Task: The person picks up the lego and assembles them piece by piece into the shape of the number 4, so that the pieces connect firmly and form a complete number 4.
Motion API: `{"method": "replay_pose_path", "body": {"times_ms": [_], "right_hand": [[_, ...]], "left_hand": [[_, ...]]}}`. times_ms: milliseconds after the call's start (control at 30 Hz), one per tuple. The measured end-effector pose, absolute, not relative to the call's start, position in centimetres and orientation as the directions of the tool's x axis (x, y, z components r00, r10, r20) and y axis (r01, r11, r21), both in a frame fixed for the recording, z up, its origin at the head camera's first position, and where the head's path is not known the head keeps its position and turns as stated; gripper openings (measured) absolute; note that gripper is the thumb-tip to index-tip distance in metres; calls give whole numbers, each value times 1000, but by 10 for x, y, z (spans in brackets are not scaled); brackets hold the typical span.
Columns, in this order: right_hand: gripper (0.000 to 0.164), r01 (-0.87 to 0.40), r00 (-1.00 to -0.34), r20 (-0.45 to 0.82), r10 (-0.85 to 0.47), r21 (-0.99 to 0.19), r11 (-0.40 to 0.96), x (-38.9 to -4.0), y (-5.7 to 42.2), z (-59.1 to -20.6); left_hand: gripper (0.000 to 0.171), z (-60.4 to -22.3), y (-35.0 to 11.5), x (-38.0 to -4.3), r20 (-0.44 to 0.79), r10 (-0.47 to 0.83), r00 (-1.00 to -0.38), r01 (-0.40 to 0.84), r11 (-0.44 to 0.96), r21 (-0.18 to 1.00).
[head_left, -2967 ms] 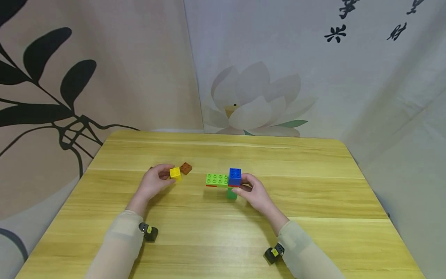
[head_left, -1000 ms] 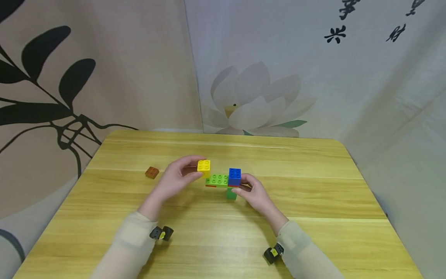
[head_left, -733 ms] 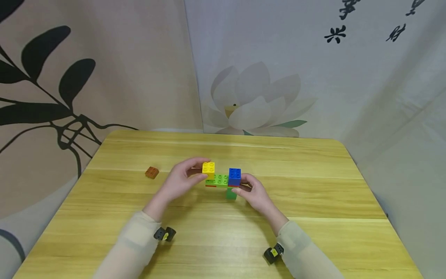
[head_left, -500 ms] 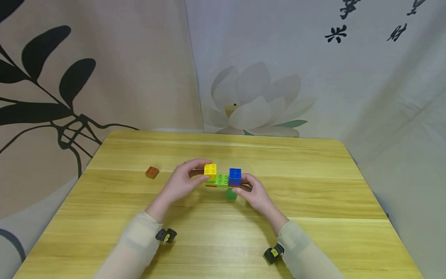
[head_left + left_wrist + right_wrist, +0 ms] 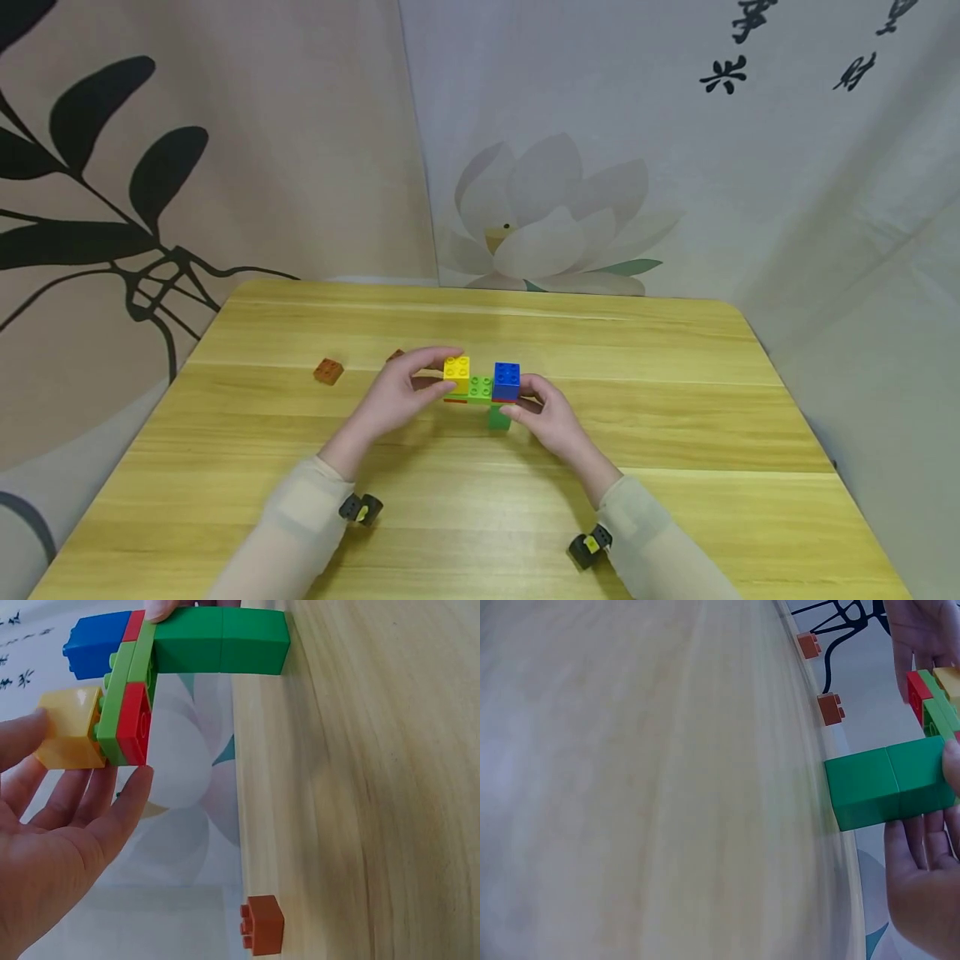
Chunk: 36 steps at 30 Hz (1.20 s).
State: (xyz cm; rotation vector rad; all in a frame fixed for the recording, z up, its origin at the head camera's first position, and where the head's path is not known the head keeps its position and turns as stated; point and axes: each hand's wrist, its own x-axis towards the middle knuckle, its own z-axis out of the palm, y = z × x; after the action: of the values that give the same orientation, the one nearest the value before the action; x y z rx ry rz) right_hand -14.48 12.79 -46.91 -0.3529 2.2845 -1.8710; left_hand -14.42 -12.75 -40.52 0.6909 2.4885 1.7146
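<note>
My left hand pinches a yellow toy brick between thumb and fingers. This brick stands over the left end of a light green brick layer; in the left wrist view some studs show at the joint, and I cannot tell whether it is fully seated. On the right end sits a blue brick. Red bricks lie beneath the light green, and two stacked dark green bricks form the upright post below. My right hand grips this build at its right side, near the top of the post.
Two loose brown bricks lie on the wooden table, one farther left and another brown brick partly hidden behind the left hand. A printed cloth hangs behind the table's far edge.
My left hand has carried the yellow brick rightward from beside the brown bricks, then down onto the light green layer's left end. The right hand and the build have hardly moved.
</note>
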Motion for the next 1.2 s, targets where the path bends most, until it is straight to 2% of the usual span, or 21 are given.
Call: {"method": "replay_pose_path", "body": {"times_ms": [367,1200], "right_hand": [[33,-92,-960,35,-278,-977,193,-145,128,-470],[34,-79,-958,24,-287,-980,182,-144,127,-470]], "left_hand": [[35,-409,-126,-144,195,345,-918,312,327,892],[34,-409,-123,-147,133,321,-938,230,287,930]]}}
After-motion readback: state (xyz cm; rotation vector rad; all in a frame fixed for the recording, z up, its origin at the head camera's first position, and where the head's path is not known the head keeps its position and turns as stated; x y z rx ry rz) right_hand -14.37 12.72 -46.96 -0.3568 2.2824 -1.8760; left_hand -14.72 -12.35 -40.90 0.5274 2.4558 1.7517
